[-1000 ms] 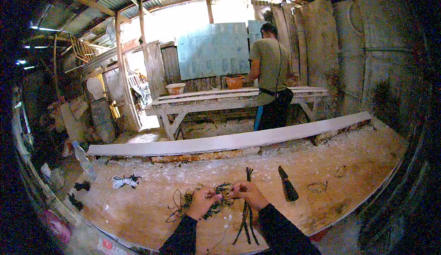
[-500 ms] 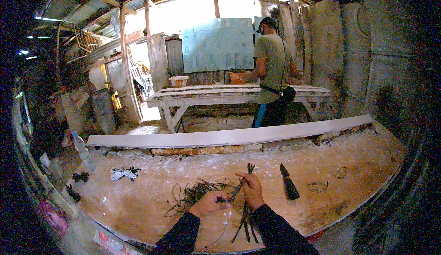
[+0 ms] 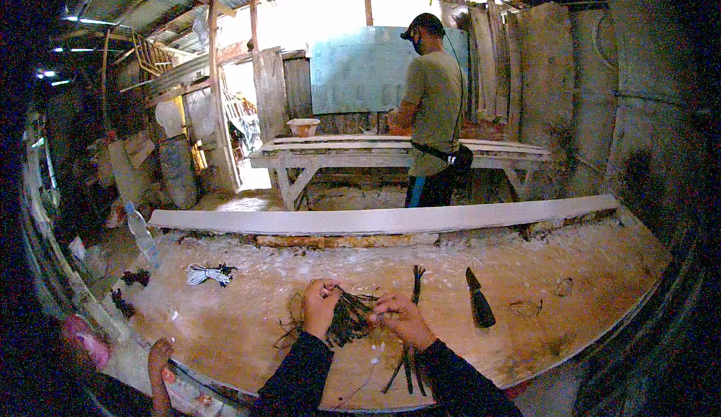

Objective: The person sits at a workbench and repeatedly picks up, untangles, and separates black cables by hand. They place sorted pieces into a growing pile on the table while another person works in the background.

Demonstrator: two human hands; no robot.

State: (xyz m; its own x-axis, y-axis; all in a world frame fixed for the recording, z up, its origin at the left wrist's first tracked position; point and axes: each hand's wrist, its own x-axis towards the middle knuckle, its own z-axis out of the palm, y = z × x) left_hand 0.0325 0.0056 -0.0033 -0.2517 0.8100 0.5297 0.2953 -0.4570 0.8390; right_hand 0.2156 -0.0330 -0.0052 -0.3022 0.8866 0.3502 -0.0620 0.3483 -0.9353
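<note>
My left hand (image 3: 321, 310) is closed, pinching the upper end of a tangled clump of thin dark strands (image 3: 349, 319) on the wooden tabletop. From the right side of that clump, my right hand (image 3: 405, 321) has its thumb and fingers together on some strands; the exact grip is small and partly hidden. A bundle of longer dark strips (image 3: 417, 283) lies under my right hand, its ends showing beyond and below it. To the right rests a dark tapered object (image 3: 479, 302), pointed at its far end. A tied hank of whitish cord (image 3: 208, 274) lies left of my hands.
Small dark bundles (image 3: 135, 276) and a clear plastic bottle (image 3: 140, 231) are at the table's left. A long pale board (image 3: 375, 220) runs along the far edge. Another person's hand (image 3: 159, 357) touches the near left edge. A co-worker (image 3: 435, 109) stands at a bench (image 3: 338, 160) behind.
My right hand has let go of the longer strip bundle, which now lies on the table, and moved to the strand clump. My left hand has moved up. Another person's hand has appeared at left.
</note>
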